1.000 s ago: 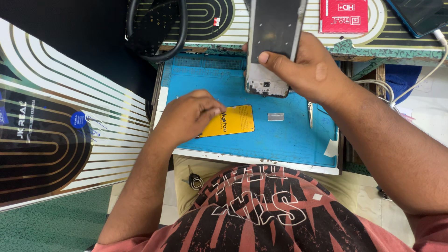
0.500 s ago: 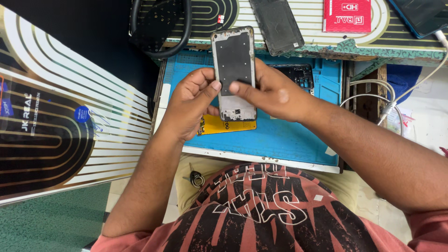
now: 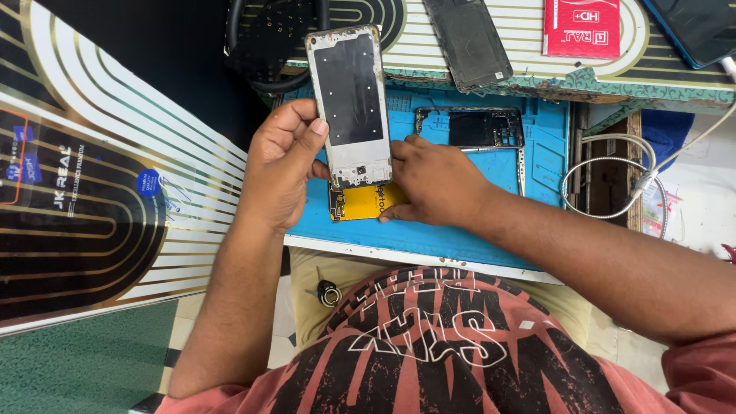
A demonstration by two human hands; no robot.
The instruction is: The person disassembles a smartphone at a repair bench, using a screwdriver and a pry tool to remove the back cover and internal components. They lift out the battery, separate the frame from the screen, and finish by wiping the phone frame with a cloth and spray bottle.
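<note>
The left hand (image 3: 280,165) holds a phone frame (image 3: 349,103) up over the back left corner of the blue mat (image 3: 475,222). Its thumb and fingers are closed on the frame's left side, so the flat grey face points up where the person can see it. The right hand (image 3: 437,180) pinches the frame's bottom right corner with curled fingers, and that helps keep it from wobbling. Under the frame, a yellow part (image 3: 360,203) lies flat near the mat's left edge. Another open phone shell (image 3: 471,126) lies flat at the back of the mat. Past the mat's back edge, on a striped shelf, are a dark phone panel (image 3: 468,42) and a red box (image 3: 581,27). A white cable (image 3: 613,176) loops beside the mat's right edge. A big striped board (image 3: 100,199) leans on the left, above a green floor (image 3: 84,368).
</note>
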